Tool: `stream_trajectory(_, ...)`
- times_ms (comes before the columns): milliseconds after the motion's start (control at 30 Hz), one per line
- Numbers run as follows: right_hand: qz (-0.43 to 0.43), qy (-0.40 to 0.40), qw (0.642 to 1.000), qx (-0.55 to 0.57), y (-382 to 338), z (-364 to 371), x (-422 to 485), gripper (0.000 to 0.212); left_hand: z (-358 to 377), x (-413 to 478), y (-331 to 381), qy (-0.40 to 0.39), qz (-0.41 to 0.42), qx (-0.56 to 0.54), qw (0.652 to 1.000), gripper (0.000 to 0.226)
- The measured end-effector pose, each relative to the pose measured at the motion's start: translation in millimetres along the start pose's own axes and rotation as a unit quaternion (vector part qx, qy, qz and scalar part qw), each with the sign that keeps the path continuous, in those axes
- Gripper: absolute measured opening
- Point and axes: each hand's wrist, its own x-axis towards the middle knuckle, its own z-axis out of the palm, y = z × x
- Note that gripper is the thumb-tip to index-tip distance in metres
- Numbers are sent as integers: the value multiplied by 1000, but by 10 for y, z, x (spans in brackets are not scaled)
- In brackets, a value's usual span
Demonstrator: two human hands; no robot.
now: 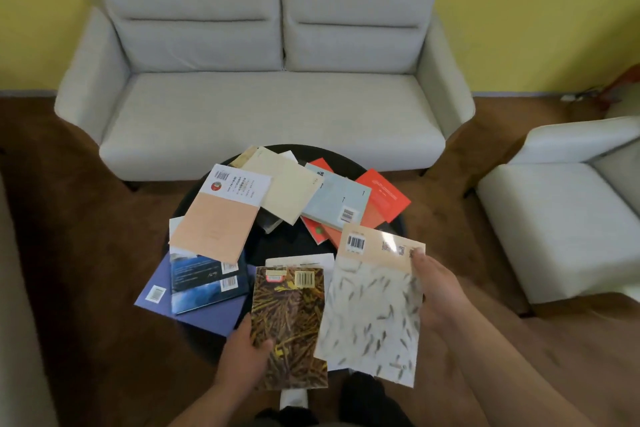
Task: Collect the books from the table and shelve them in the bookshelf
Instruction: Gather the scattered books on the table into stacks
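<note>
Several books lie scattered on a small round black table. My left hand grips a brown and yellow patterned book at its left edge, thumb on the cover. My right hand holds a white book with grey fish and a peach band by its right edge, lifted above the table. Still flat on the table are a peach and white book, a cream book, a pale blue book, red books, a dark blue book and a purple book. No bookshelf is in sight.
A light grey two-seat sofa stands behind the table against a yellow wall. A white armchair is at the right, another seat's edge at the far left. Brown carpet surrounds the table.
</note>
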Motion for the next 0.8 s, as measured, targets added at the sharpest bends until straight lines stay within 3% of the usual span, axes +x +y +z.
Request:
stream_trajectory(100,-9,11,999,-30,44,67,21,35,9,21,-58,14,13,78,997,34)
stream_trajectory(267,-14,6,999,-49,95,149,37,36,60,49,36,45,34,94,994,15)
stream_trajectory(467,-9,2,996,-85,167,157,116,40,99,114,118,-10,26,19,999,32)
stream_trajectory(567,-5,3,996,-87,218,135,134,39,63,129,63,3,61,65,996,42)
stream_trajectory(700,-5,-6,995,-96,235,136,129,38,54,125,34,26,46,24,998,36)
stream_trajectory(800,1,-8,996,-94,224,166,130,36,30,139,31,27,44,63,997,32)
